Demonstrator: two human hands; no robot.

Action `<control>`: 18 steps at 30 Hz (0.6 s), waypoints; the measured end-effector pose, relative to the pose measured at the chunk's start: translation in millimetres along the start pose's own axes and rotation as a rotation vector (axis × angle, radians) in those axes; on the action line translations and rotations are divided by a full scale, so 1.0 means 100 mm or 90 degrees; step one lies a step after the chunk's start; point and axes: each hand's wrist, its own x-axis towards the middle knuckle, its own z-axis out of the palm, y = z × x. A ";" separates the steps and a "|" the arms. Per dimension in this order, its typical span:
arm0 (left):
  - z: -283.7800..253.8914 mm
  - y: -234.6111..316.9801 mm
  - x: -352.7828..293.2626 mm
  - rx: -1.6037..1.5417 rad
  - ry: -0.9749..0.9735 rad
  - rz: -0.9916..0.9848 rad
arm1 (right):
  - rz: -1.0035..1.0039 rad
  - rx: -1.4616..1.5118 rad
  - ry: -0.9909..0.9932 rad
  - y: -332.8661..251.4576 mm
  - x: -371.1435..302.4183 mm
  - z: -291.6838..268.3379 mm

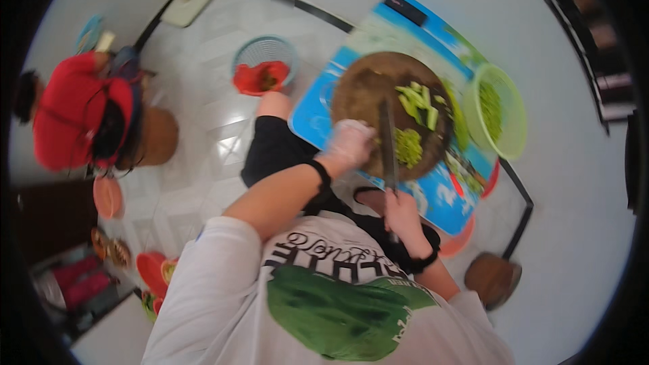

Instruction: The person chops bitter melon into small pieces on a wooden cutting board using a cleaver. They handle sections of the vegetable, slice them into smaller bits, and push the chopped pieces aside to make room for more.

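Two hands at it: right hand (403, 216) clenches its fingers round the knife (389, 145), left hand (349, 143), finger grip unclear, sits left, probably for safety.

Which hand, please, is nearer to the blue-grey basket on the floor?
Left. The left hand is at the board's near left edge, below and right of the basket; the right hand, gripping the knife, is farther below and right.

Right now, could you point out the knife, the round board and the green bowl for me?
Knife (389, 143): head view, on the blade.
Round board (360, 93): head view, on its bare surface left of the blade.
Green bowl (515, 124): head view, on its right wall.
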 end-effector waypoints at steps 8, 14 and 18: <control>-0.03 0.01 0.12 -0.034 0.003 0.059 | -0.133 -0.041 0.199 0.08 0.58 0.10; 0.07 -0.06 0.05 -0.034 0.052 0.082 | 0.000 0.132 0.119 0.08 0.29 -0.05; 0.05 -0.01 0.10 -0.022 0.038 0.070 | 0.008 0.175 0.116 0.18 0.25 0.03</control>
